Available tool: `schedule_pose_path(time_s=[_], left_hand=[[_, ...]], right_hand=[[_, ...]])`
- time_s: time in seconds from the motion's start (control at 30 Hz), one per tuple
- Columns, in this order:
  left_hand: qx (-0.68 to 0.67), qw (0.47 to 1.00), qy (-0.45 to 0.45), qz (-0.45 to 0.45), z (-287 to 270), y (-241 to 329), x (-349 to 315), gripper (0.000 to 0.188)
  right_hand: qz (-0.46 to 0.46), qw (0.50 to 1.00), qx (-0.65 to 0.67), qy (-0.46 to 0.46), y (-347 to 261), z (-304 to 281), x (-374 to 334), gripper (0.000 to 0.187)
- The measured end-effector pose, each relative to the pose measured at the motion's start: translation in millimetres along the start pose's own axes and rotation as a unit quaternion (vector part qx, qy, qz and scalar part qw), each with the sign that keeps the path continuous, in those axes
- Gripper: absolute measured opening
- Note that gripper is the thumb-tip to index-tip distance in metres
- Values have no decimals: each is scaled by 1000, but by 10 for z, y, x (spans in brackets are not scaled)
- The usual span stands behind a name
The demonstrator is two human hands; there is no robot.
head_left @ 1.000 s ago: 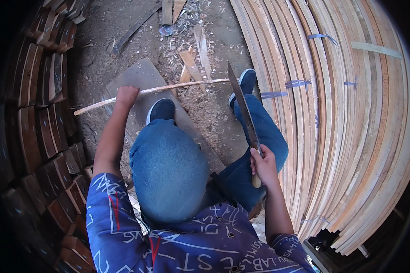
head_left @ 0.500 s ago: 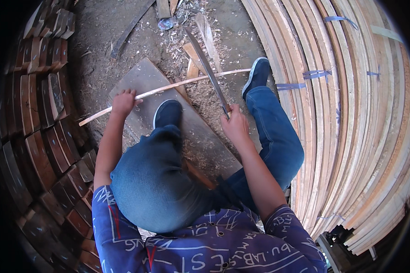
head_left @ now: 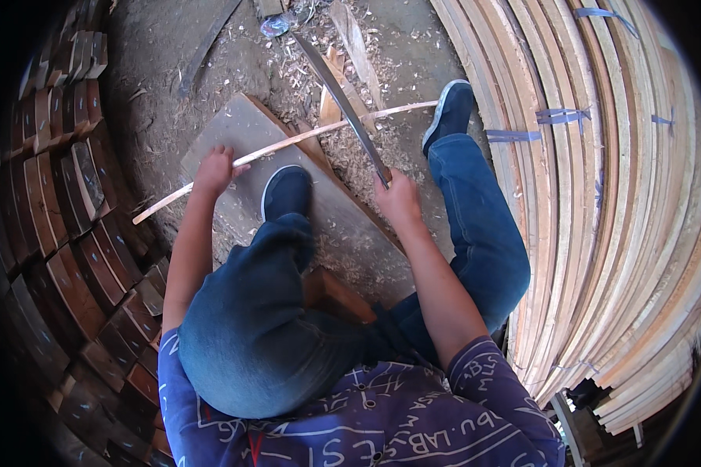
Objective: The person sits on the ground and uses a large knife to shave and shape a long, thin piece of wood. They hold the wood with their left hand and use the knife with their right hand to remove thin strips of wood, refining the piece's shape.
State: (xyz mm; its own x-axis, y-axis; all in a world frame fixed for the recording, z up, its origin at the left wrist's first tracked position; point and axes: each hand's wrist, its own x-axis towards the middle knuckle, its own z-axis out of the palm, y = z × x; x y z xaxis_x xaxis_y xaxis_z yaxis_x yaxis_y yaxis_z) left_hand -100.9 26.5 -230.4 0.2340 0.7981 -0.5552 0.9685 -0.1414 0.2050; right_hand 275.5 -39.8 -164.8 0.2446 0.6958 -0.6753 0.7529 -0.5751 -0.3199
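Note:
My left hand (head_left: pixel 216 171) is closed around a long, thin wooden strip (head_left: pixel 288 142), toward its left end. The strip slants from the lower left up to the right, past my left shoe (head_left: pixel 288 192), and its far end reaches my right shoe (head_left: pixel 449 117). In my right hand (head_left: pixel 398 201) is the handle of a machete (head_left: pixel 352 117). Its long, slightly curved blade points away and to the left, crossing over the strip in view; whether the two touch I cannot tell. Beneath the strip's left half lies a flat grey board (head_left: pixel 230 136).
Long planks (head_left: pixel 553 233) tied with blue straps (head_left: pixel 514 135) are stacked along the right. Dark wooden pieces (head_left: pixel 78 268) are piled at the left. Shavings (head_left: pixel 343 152) and offcuts (head_left: pixel 354 50) litter the ground ahead, and a dark slat (head_left: pixel 206 50) lies beyond the board.
The machete's tip has swung left and away from me, so the blade leans more to the left. Both hands keep their holds, and the strip lies nearly as before. The view has shifted slightly.

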Motion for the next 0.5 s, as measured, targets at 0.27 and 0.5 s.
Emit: schedule_pose_path(time_s=[0.27, 0.5], left_hand=[[-12, 1000, -7, -2, 59, -35, -6, 46], [11, 999, 20, 25, 26, -16, 2, 45]], right_hand=[[20, 999, 24, -24, -95, -124, -107, 32], [40, 999, -30, -14, 48, -125, 32, 32]])
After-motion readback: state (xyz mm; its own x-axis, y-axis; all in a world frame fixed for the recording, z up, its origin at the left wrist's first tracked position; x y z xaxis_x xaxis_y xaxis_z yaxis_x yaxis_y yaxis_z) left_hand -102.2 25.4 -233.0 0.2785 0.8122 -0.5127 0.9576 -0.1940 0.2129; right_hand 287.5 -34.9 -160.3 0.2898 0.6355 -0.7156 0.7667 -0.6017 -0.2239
